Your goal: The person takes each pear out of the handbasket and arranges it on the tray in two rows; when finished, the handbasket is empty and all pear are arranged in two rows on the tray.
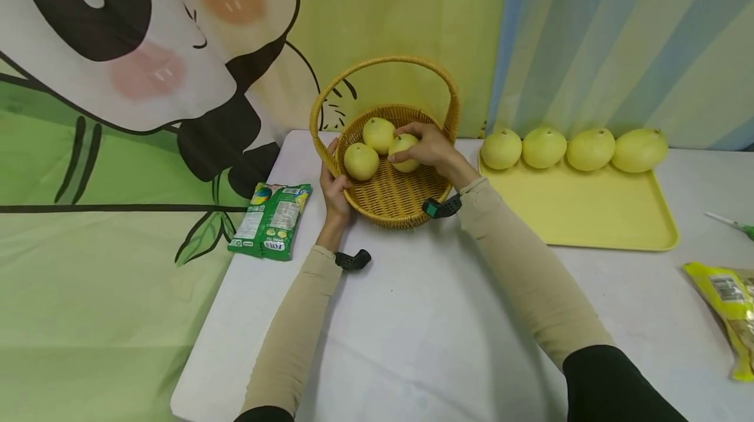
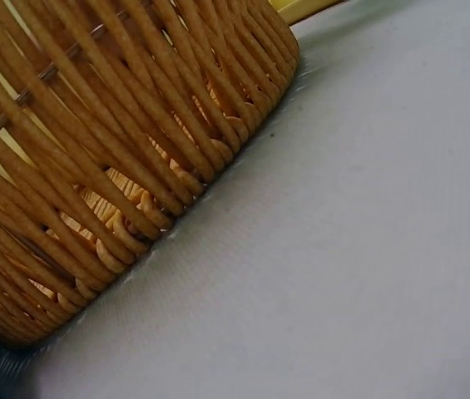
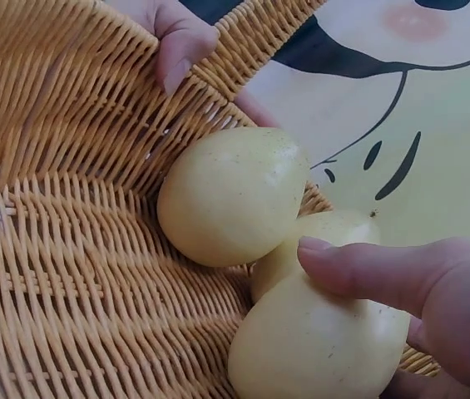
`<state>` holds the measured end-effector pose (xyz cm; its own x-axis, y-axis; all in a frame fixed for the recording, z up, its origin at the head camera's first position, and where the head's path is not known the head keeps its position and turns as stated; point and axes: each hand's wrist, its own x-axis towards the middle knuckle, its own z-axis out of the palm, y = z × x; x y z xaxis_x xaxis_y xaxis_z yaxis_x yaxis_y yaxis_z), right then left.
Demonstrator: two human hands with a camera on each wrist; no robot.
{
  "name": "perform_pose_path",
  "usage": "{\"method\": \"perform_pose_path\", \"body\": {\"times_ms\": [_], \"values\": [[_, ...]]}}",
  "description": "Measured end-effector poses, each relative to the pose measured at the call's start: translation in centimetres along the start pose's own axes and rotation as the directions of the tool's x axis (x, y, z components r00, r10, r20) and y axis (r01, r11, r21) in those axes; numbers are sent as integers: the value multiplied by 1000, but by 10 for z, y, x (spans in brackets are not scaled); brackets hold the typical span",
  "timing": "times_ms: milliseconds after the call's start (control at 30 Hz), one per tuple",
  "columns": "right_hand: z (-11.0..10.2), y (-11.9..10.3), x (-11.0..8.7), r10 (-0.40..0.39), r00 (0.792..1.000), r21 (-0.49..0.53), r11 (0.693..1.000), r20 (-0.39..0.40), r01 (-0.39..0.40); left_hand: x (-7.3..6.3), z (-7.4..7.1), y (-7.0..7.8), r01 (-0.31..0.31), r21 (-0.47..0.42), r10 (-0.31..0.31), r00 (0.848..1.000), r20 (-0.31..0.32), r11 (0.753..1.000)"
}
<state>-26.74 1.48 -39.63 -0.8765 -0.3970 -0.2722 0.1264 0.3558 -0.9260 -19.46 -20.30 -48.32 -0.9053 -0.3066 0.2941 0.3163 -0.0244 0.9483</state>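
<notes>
A wicker basket (image 1: 400,196) with a tall arched handle stands on the table, tipped slightly toward me. My left hand (image 1: 336,190) grips its left rim; in the right wrist view the thumb (image 3: 186,46) hooks over the edge. Inside are three pale yellow, speckled pears. My right hand (image 1: 429,147) reaches over the right rim and holds the rightmost pear (image 1: 404,152), its thumb on top and the other fingers mostly hidden. Beside that fruit lie another pear (image 1: 361,161) on the left and one (image 1: 379,135) behind. The left wrist view shows the basket's woven side (image 2: 135,125).
Right of the basket, a yellow tray (image 1: 589,212) bears several pears (image 1: 591,149) in a row along its back edge. A green snack bag (image 1: 273,220) lies at left. A yellow packet (image 1: 727,304) and a thin green-handled tool (image 1: 730,221) lie far right.
</notes>
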Motion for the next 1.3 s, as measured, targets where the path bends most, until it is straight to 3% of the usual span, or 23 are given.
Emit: {"method": "perform_pose_path", "body": {"times_ms": [300,567,800,1067,1300], "values": [[4,-2,-14,-119,990,15,993,-80,120,-1,1,1,14,45,-13,1000,-18,999],[-12,-6,-55,-219,972,146,962,-83,229,-1,2,1,-1,9,1,1000,-10,1000],[-38,6,-91,-284,952,114,948,-111,296,-3,1,2,-2,-11,1,1000,-17,1000],[-80,30,-117,-278,925,55,952,-259,302,-4,1,2,1,1,-1,1000,-14,1000],[-107,51,-133,-174,919,-14,983,-354,181,-2,0,-1,-8,-50,8,1000,-6,999]]}}
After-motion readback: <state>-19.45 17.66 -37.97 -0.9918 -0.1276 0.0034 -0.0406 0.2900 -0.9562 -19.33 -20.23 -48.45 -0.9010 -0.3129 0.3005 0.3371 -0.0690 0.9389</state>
